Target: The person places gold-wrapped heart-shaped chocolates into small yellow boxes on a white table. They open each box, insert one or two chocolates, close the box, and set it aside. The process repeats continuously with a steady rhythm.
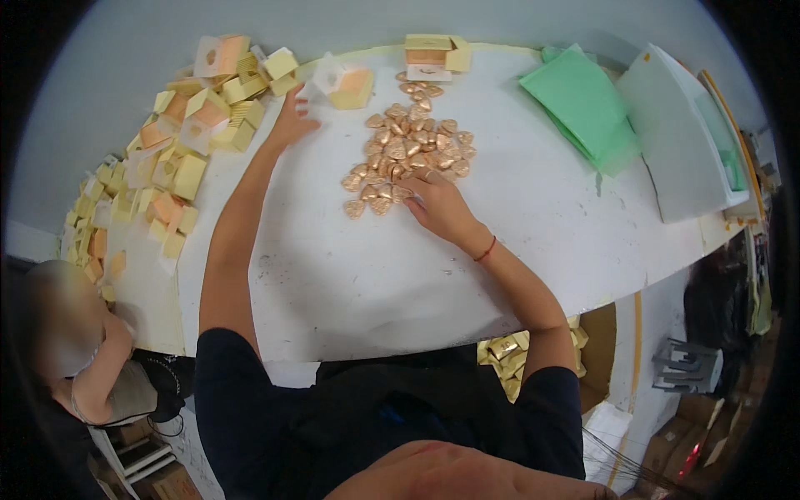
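A pile of gold foil-wrapped hearts [396, 148] lies in the middle of the white table. My right hand [440, 202] reaches into its near edge, fingers bent and pinched on a foil-wrapped heart. Farther left, my left hand [293, 123] is stretched out with its fingers apart and nothing in them. It is just below a small yellow box [282, 65] at the end of a heap of yellow boxes [190, 177]. An opened yellow box with a white liner [352, 90] stands to the right of that hand. Another open box [428, 57] sits beyond the hearts.
Green sheets [579, 108] lie at the back right, beside a large white bin [685, 133]. Under the table's front edge, a carton [602, 354] holds several gold boxes. A co-worker [92, 367] sits at the far left. A grey stool [688, 365] stands at the right.
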Available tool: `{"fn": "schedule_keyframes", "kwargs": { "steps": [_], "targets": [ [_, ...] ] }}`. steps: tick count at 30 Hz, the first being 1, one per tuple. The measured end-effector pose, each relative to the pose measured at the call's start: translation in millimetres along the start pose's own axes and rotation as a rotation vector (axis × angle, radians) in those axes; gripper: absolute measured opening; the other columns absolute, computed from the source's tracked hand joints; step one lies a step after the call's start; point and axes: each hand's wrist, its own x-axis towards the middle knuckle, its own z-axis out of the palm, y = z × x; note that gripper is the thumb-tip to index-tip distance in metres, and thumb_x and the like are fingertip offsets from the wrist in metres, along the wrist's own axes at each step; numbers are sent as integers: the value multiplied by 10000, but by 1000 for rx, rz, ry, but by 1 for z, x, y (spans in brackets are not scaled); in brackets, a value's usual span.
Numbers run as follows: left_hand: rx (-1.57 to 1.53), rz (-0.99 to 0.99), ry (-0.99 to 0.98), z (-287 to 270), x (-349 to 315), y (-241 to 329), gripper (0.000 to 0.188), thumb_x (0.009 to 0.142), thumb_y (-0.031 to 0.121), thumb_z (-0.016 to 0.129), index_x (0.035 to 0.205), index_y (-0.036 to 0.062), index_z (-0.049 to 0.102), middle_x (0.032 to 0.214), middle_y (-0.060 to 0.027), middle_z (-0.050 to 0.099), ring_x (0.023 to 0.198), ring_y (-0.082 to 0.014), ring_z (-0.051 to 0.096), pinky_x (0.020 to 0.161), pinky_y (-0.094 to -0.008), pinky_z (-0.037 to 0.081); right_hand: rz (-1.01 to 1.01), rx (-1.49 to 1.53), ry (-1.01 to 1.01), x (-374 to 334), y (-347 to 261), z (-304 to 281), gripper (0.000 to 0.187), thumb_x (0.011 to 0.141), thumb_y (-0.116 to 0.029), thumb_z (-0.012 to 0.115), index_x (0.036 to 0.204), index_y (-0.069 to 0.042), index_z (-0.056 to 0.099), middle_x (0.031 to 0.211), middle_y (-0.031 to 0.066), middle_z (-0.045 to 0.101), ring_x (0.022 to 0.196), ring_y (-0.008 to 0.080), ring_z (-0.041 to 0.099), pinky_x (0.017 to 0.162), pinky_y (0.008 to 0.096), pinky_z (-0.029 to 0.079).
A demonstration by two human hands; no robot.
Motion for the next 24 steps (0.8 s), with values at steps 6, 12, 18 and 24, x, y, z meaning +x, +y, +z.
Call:
{"fn": "schedule_keyframes", "kwargs": {
  "steps": [6, 12, 18, 24],
  "targets": [
    [-161, -213, 178, 22, -27, 29, 1054, 750, 536, 804, 1464, -42, 286, 1400, -256, 477, 1267, -330, 509, 1037, -397, 432, -19, -247, 30, -1, -3, 30, 275, 796, -115, 750, 1056, -57, 683, 976, 125, 642, 894, 307, 632, 754, 404, 532],
    [-22, -306, 502, 57, 44, 27, 812, 796, 579, 728, 1288, -37, 536, 1280, -235, 605, 1168, -318, 599, 977, -407, 473, 258, -149, 45, -2, -39, 15, 215, 878, -122, 705, 1072, -38, 666, 818, 78, 664, 708, 203, 627, 663, 332, 522],
    [239, -67, 536, 10, -2, 11, 405, 909, 439, 636, 881, 41, 700, 820, -182, 695, 771, -370, 661, 683, -447, 501, 335, 591, 150, 0, -51, 13, 220, 968, -137, 642, 1152, -18, 636, 885, 6, 674, 787, 46, 586, 650, 233, 485],
    [276, 106, 168, -35, -251, 94, 261, 977, 280, 562, 1004, 47, 677, 670, -151, 630, 594, -325, 605, 557, -402, 455, 104, 713, 33, 15, -131, 61, 176, 976, -119, 628, 1113, -12, 603, 898, 68, 699, 796, 91, 630, 699, 254, 511]
  ]
}}
